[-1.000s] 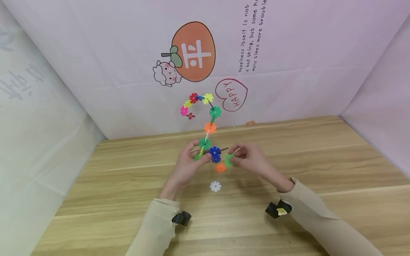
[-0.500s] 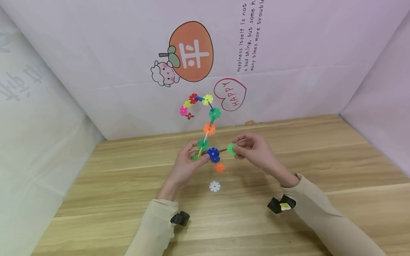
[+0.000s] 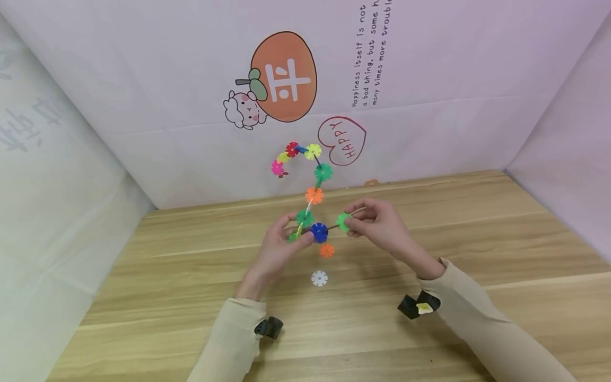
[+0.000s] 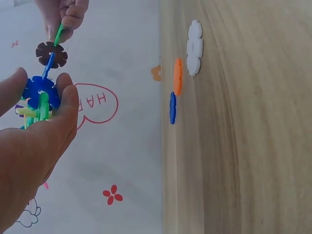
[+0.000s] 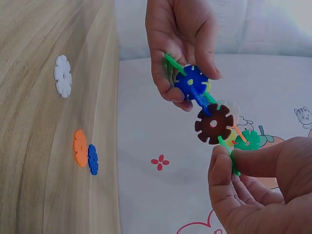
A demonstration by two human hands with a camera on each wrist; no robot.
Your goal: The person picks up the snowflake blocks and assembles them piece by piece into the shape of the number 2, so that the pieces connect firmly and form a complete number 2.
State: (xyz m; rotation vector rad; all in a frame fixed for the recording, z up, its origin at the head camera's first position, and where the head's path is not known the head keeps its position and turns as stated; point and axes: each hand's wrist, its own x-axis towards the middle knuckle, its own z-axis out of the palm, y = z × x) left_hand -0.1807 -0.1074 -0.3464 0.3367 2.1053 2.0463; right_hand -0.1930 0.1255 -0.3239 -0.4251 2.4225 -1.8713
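Observation:
A curved chain of slotted plastic snowflake discs rises above the table, from a pink disc (image 3: 277,167) at its far end to an orange disc (image 3: 314,195) and a blue disc (image 3: 319,232). My left hand (image 3: 281,245) grips the chain's near end, thumb and fingers at that blue disc. Beyond it, a second blue disc, seen edge-on in the left wrist view, links to a brown disc (image 5: 214,124). My right hand (image 3: 382,225) pinches a light green disc (image 3: 342,222) between thumb and fingers. Its edge sits at a slot of the brown disc in the right wrist view.
Loose on the wooden table (image 3: 191,297) lie a white disc (image 3: 320,278), an orange disc (image 3: 326,250) and a blue disc (image 5: 93,160). A printed white cloth wall (image 3: 420,106) stands behind the table, with more cloth at both sides.
My right hand has moved up with the light green disc, from beside the chain to the brown disc. The chain has shifted slightly right and down, covering the loose blue disc in the head view.

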